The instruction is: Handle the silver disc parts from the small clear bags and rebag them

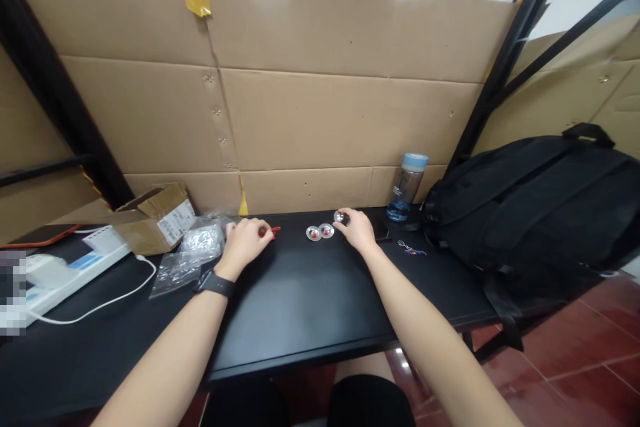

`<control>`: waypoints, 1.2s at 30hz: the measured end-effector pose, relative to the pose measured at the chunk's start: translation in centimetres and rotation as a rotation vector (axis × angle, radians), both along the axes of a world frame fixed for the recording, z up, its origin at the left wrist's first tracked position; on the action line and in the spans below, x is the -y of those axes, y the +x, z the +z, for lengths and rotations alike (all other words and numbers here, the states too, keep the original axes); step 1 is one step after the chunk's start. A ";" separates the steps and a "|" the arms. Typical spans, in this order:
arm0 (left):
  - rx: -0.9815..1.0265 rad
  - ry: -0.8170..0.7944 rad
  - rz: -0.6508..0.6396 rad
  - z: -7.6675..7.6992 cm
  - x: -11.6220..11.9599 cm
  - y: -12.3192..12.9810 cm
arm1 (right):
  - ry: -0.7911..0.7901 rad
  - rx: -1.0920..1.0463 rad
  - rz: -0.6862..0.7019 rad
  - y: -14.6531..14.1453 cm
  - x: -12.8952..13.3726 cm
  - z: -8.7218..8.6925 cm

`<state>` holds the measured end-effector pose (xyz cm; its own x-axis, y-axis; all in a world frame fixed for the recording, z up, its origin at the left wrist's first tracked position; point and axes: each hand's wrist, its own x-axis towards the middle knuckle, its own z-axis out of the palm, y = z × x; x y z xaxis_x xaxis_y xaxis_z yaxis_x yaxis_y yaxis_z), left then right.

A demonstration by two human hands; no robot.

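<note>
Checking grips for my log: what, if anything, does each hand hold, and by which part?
The right hand holds a shiny round piece by its edge. Left hand: at a small red item; its grip is hidden.

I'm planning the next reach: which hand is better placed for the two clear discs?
Probably the right hand: it is nearer both clear discs. The left hand is farther off, beside the plastic bags. Each seems occupied, though: the right with a shiny round piece, the left with a red item.
</note>
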<state>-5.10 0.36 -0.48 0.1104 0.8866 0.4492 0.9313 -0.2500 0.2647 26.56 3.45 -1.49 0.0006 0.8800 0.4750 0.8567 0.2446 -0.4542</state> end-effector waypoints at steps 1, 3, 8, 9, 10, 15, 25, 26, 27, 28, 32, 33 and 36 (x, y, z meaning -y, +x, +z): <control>-0.006 -0.007 0.033 -0.2 -0.2 -0.6 | -0.025 0.089 -0.077 0.6 -0.3 -0.1; -0.018 -0.022 0.085 -0.5 -0.6 -1.4 | -0.095 0.238 -0.187 1.1 -0.7 -0.4; -0.053 -0.034 0.106 -0.9 -0.7 -1.1 | -0.153 0.367 -0.284 -0.5 -0.4 -0.7; -0.051 -0.034 0.099 -0.9 -0.6 -0.8 | -0.123 0.362 -0.278 -1.1 -0.1 -0.6; -0.048 -0.033 0.091 -0.8 -0.4 -0.4 | -0.078 0.353 -0.248 -1.6 0.3 -0.5; -0.053 -0.011 0.003 -0.5 1.0 2.3 | 0.110 0.418 0.281 -4.5 2.0 -0.2; -0.075 -0.029 -0.138 -1.6 1.9 4.0 | 0.048 0.495 0.298 -6.2 1.5 -1.4; -0.074 -0.029 -0.141 -1.6 1.9 4.0 | 0.039 0.496 0.295 -6.1 1.4 -1.4; -0.073 -0.032 -0.144 -1.7 2.0 4.1 | 0.029 0.499 0.303 -6.0 1.4 -1.4; -0.072 -0.036 -0.148 -1.7 2.0 4.1 | 0.021 0.500 0.320 -5.9 1.3 -1.4; -0.054 -0.041 -0.183 -1.8 2.2 4.3 | -0.005 0.462 0.385 -6.0 1.4 -1.3; -0.050 -0.040 -0.196 -1.9 2.2 4.4 | -0.011 0.439 0.403 -6.1 1.5 -1.2; -0.037 -0.042 -0.219 -2.1 2.3 4.5 | -0.007 0.278 0.462 -6.6 2.2 -1.0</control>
<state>-0.63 -1.92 -2.55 0.3180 0.8576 0.4042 0.8653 -0.4368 0.2460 19.94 1.30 -2.50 -0.5127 0.7617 0.3961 0.7486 0.6225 -0.2282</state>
